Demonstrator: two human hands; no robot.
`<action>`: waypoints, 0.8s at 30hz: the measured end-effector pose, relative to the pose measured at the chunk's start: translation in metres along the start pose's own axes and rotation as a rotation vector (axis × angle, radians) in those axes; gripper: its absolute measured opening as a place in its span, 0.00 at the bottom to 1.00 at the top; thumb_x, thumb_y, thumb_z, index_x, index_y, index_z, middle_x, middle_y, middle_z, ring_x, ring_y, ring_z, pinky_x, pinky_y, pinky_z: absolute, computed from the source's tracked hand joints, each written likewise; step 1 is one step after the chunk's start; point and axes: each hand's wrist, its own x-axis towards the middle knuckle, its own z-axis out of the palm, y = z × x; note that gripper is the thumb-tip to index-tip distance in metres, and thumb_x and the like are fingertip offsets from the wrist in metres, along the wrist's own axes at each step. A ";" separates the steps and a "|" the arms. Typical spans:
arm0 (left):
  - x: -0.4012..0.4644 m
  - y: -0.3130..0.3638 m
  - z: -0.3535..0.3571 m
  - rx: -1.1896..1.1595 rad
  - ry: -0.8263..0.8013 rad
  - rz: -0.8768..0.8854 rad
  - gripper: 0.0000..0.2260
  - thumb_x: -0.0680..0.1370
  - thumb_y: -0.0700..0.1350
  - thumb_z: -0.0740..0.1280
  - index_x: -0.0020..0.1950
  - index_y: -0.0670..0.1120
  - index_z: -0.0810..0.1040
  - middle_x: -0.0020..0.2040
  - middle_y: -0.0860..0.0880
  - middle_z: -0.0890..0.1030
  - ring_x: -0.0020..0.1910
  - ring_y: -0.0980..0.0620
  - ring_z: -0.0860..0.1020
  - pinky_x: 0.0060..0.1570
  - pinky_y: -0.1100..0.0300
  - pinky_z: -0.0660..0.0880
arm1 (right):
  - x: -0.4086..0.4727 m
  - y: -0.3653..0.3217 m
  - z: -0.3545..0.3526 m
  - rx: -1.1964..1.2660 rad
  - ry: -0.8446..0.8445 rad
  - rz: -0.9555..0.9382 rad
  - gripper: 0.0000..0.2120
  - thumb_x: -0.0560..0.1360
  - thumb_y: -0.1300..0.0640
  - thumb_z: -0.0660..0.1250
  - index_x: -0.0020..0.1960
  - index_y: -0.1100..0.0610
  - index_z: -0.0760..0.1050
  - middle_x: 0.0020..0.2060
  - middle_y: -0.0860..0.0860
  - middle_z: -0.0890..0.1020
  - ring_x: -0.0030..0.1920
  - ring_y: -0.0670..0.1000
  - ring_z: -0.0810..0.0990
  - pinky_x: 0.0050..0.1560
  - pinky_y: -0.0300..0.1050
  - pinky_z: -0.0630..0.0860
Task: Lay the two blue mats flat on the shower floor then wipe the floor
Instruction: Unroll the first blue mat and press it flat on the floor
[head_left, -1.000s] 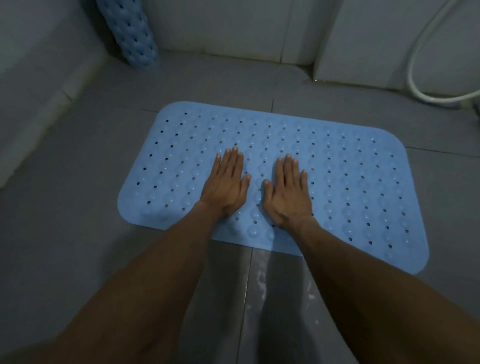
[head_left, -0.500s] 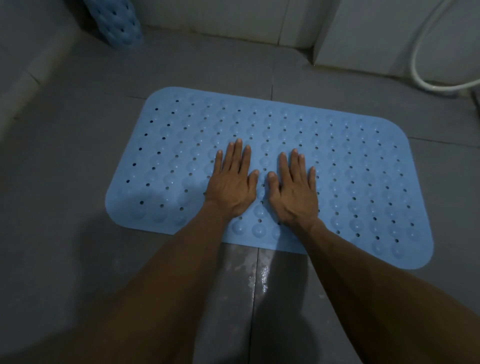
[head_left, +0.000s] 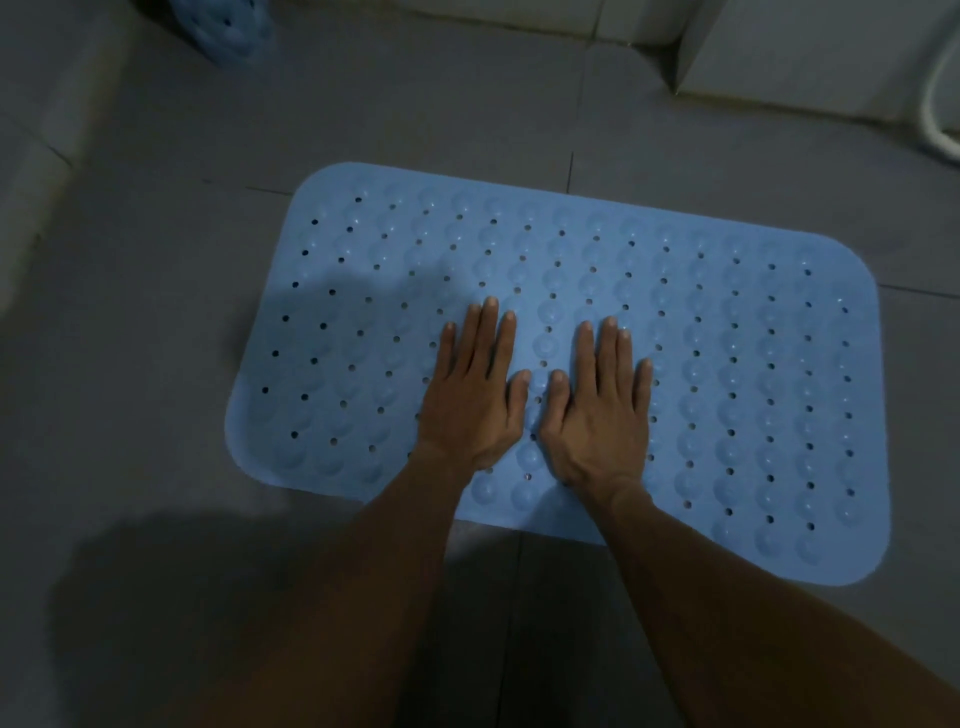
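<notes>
Dim, bluish light — soft shadow at lower left, blurred wide-angle edges.

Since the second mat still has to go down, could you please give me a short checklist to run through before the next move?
1. First mat lies flat on the shower floor: ok.
2. Left hand and right hand hold nothing, both flat on the mat: ok.
3. Second mat laid flat: not ok, it stands rolled in the far left corner.
4. Bare floor beside the first mat: ok.
5. Mat's suction cups gripping: cannot tell.
6. Something to wipe with in view: not ok.
</notes>
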 end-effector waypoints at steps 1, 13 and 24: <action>0.000 0.001 -0.001 -0.006 -0.014 -0.005 0.29 0.82 0.55 0.45 0.80 0.41 0.46 0.80 0.42 0.44 0.79 0.44 0.42 0.76 0.43 0.47 | 0.000 0.000 -0.001 0.001 0.000 0.005 0.31 0.83 0.42 0.43 0.82 0.53 0.40 0.81 0.52 0.41 0.80 0.50 0.37 0.79 0.57 0.41; 0.003 0.004 -0.010 0.004 -0.094 -0.028 0.29 0.83 0.55 0.46 0.80 0.42 0.47 0.80 0.41 0.44 0.79 0.44 0.42 0.76 0.43 0.47 | 0.003 -0.002 -0.003 -0.020 -0.031 0.023 0.31 0.83 0.43 0.44 0.82 0.53 0.41 0.81 0.53 0.42 0.80 0.50 0.39 0.79 0.59 0.44; 0.001 0.000 -0.006 0.013 -0.081 -0.004 0.28 0.83 0.54 0.43 0.80 0.41 0.48 0.80 0.40 0.45 0.79 0.43 0.42 0.75 0.42 0.48 | 0.000 -0.001 -0.001 -0.019 -0.001 0.019 0.31 0.83 0.42 0.44 0.82 0.52 0.40 0.81 0.51 0.41 0.80 0.49 0.37 0.79 0.58 0.44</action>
